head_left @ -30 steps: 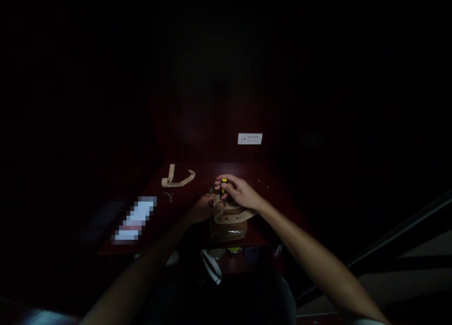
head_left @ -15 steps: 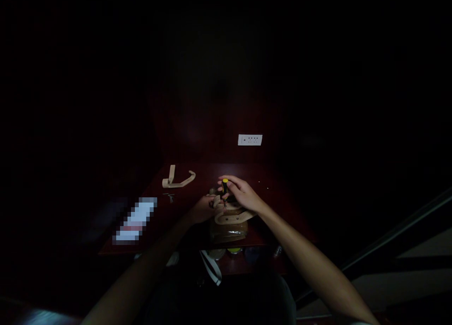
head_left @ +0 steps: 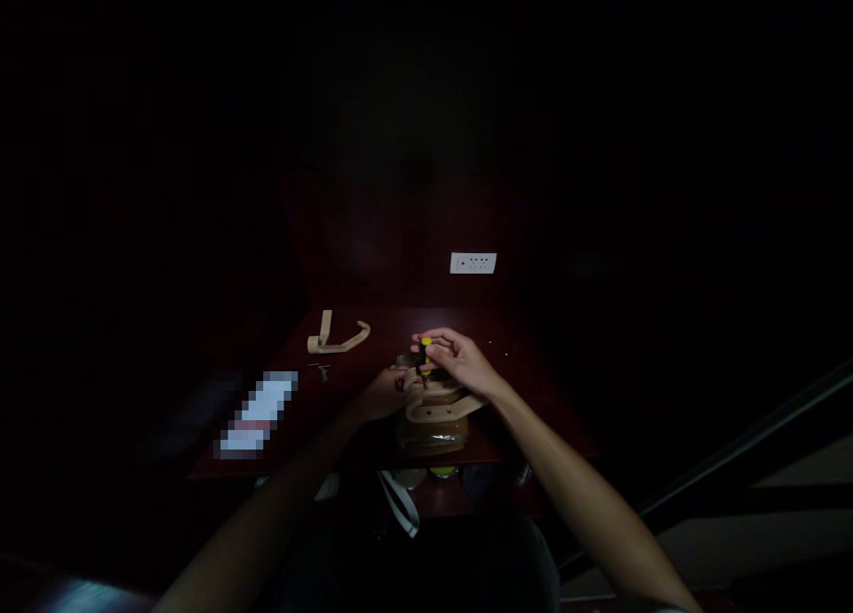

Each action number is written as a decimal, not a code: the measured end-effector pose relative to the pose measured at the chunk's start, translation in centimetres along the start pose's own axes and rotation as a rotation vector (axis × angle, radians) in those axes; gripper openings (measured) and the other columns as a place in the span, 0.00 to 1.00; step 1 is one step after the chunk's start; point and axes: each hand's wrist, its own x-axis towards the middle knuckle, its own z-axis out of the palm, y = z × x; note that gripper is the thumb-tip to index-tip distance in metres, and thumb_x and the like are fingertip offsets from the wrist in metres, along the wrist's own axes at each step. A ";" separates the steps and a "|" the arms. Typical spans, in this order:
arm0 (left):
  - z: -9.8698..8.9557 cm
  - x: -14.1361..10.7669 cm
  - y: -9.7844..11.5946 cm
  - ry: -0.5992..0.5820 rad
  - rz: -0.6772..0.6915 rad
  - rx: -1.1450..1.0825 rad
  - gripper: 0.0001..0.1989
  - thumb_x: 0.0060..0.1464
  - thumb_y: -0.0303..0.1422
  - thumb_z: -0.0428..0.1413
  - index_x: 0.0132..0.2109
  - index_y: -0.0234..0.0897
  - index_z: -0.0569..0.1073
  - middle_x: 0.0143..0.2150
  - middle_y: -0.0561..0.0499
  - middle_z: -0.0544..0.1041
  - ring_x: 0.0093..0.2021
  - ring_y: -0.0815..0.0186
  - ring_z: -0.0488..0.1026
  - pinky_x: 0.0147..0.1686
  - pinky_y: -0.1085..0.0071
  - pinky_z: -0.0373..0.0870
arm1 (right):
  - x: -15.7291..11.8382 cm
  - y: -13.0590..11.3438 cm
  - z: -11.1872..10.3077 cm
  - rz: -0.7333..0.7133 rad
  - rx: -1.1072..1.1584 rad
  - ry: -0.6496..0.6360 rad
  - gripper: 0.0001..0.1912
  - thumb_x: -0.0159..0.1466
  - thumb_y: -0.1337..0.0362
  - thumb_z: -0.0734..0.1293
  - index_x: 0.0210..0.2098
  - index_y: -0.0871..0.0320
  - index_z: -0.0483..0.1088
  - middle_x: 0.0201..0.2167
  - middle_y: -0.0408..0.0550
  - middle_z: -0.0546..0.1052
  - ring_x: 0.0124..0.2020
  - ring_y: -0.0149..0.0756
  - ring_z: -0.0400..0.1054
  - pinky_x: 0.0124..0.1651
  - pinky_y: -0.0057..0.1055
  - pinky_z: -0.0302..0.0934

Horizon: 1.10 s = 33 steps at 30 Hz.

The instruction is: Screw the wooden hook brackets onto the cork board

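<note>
Dark red tabletop (head_left: 520,417): right hand (head_left: 465,365) pinches upright yellow-and-black screwdriver (head_left: 427,341) by handle, more yellow facing camera than half second ago; handle appears turned, driving apparently mid-stroke. Left hand (head_left: 382,394) grips near end of bent wooden bracket (head_left: 436,412), unmoved atop brown, clear-wrapped block (head_left: 433,438). Tip contact too dark to tell. Second wooden bracket (head_left: 341,345) and small screws (head_left: 322,370) lie left, untouched.

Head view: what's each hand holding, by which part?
Right hand: the tool, by its handle. Left hand: apparently the tan curved piece, near its left end.
</note>
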 end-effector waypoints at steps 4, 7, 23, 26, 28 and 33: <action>-0.1 -0.2 0.4 -0.013 -0.007 0.000 0.18 0.43 0.43 0.63 0.34 0.31 0.74 0.32 0.50 0.73 0.29 0.70 0.68 0.29 0.75 0.65 | 0.1 0.1 -0.1 -0.001 -0.004 -0.008 0.17 0.60 0.56 0.67 0.46 0.56 0.63 0.49 0.51 0.71 0.47 0.39 0.69 0.43 0.37 0.69; -0.1 -0.3 0.5 -0.019 -0.001 0.015 0.18 0.44 0.43 0.63 0.36 0.32 0.75 0.33 0.49 0.74 0.31 0.69 0.68 0.30 0.75 0.66 | 0.1 0.1 0.1 -0.011 -0.048 -0.004 0.19 0.62 0.56 0.65 0.50 0.55 0.63 0.46 0.50 0.72 0.46 0.37 0.69 0.42 0.35 0.68; 0.0 -0.2 0.6 0.017 0.036 0.082 0.18 0.42 0.43 0.63 0.35 0.31 0.75 0.32 0.50 0.74 0.31 0.69 0.68 0.29 0.76 0.65 | 0.2 -0.2 -0.3 -0.007 -0.019 0.025 0.16 0.57 0.57 0.69 0.41 0.58 0.67 0.44 0.50 0.73 0.44 0.37 0.71 0.42 0.36 0.70; -0.1 0.0 0.1 0.022 0.008 0.073 0.19 0.42 0.43 0.63 0.36 0.32 0.75 0.33 0.51 0.75 0.31 0.69 0.69 0.30 0.75 0.65 | 0.2 0.1 -0.3 -0.045 0.015 0.053 0.15 0.56 0.59 0.70 0.37 0.57 0.63 0.44 0.49 0.74 0.41 0.37 0.72 0.37 0.35 0.70; -0.1 0.1 -0.3 0.019 0.001 0.069 0.19 0.42 0.44 0.63 0.36 0.32 0.75 0.33 0.51 0.74 0.30 0.69 0.69 0.30 0.75 0.65 | 0.3 0.3 -0.2 -0.057 0.005 0.048 0.15 0.56 0.58 0.70 0.38 0.56 0.62 0.42 0.49 0.75 0.41 0.36 0.72 0.36 0.34 0.70; -0.2 0.2 -0.5 0.003 0.007 0.048 0.21 0.42 0.44 0.63 0.38 0.31 0.75 0.34 0.50 0.75 0.32 0.68 0.69 0.31 0.75 0.66 | 0.3 0.0 0.2 -0.085 -0.111 0.019 0.16 0.62 0.57 0.63 0.48 0.56 0.67 0.43 0.50 0.74 0.44 0.38 0.70 0.38 0.33 0.69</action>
